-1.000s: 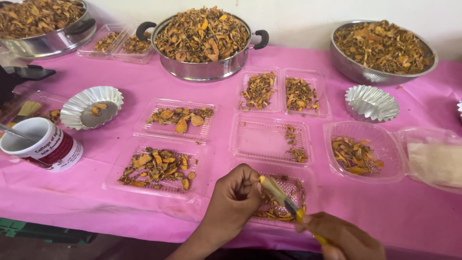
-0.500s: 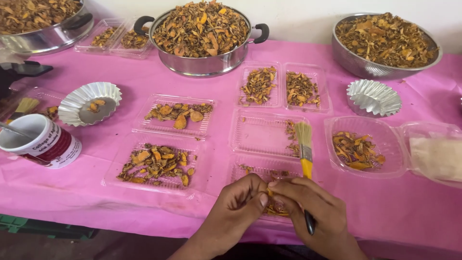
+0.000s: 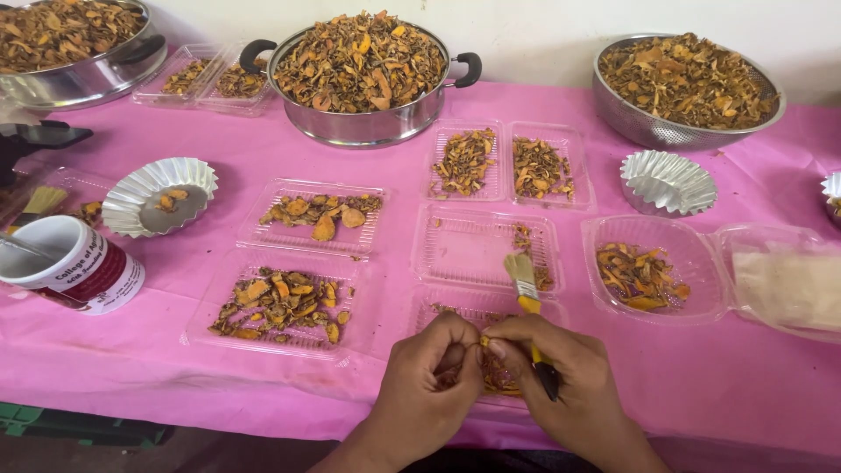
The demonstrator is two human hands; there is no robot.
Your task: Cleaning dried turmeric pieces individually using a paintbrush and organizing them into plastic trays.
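Bench: pink cloth [image 3: 219, 385] covers it; bare room only along the near edge, left of my hands.
Count: three big metal pots of dried orange slices, two fluted foil cups, one mug [image 3: 74, 263].
Left hand [image 3: 429, 385]: fingers pinch a dried slice [image 3: 484, 343] over the nearest clear tray [image 3: 438, 307].
Right hand [image 3: 561, 385]: fingers pinch the same slice, a yellow-handled brush [image 3: 526, 285] gripped too, bristles up.
Slice: small, orange-brown, shrivelled.

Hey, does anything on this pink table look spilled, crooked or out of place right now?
Nothing looks spilled. One oddity: the right hand grips a yellow-handled brush bristles-up while both it and the left hand pinch a dried slice over the near clear tray.
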